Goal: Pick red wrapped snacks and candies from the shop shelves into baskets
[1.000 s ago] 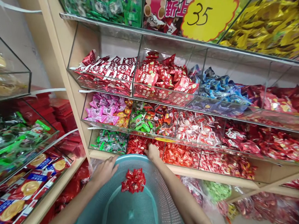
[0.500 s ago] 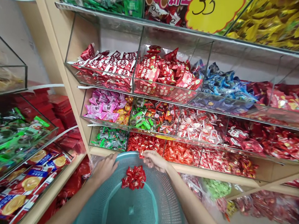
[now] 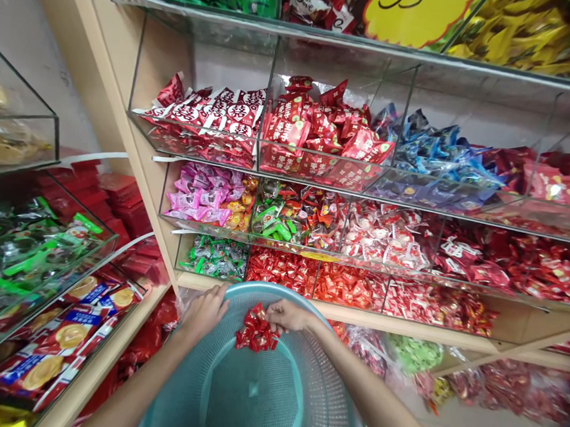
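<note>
A teal plastic mesh basket (image 3: 228, 390) stands tilted before me, against the lowest shelf. My left hand (image 3: 206, 313) is closed over its left far rim, with the thumb on the inner side. Inside, against the far wall, lies a small pile of red-wrapped candies (image 3: 253, 331). My right hand (image 3: 288, 317) reaches over the right rim, its fingers curled and pinched at the pile's upper right. Red wrapper shows at those fingertips; where the held candy ends and the pile begins is hard to make out.
Beyond the rim, a bin of red candies (image 3: 281, 271) sits beside orange-red candies (image 3: 343, 286). Glass-fronted shelves (image 3: 317, 159) of sweets rise above. At left, a wooden shelf edge (image 3: 107, 351) fronts packaged biscuits (image 3: 72, 332). Bagged sweets (image 3: 414, 351) lie below the shelf at right.
My right hand has moved from the basket's far rim down into it, carrying a red-wrapped candy to the pile. My left hand stays on the rim. The view has shifted slightly.
</note>
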Demonstrator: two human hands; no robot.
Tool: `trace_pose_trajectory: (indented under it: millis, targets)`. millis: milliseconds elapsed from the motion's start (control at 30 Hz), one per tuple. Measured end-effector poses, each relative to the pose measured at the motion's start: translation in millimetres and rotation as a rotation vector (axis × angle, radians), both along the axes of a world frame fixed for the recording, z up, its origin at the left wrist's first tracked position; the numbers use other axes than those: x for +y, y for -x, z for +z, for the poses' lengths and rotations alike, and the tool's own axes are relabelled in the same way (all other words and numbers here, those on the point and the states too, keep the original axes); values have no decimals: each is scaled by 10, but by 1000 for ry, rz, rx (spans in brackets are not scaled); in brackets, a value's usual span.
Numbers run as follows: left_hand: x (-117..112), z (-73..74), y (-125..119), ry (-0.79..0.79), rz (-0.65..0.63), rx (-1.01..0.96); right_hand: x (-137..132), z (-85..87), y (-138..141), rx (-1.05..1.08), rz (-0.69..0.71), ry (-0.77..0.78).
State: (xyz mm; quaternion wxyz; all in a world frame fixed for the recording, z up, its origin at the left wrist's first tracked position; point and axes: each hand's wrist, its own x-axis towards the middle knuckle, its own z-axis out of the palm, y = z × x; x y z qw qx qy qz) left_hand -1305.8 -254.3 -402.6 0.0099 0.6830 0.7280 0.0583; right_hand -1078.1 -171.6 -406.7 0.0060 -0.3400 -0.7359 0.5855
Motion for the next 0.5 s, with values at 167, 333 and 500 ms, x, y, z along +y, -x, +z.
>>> trace_pose_trajectory:
  millis: [167,333,500]
  targets:
    - [-4,25,-10,18,8,-23,-5,-108,100,-115,78,-43]
    - [-14,45,-16,20,7,-40,-18,-75,222,-187,193,-120]
    - [-18,44,-18,22,11,-44,-43,30,335,-294,224,-163]
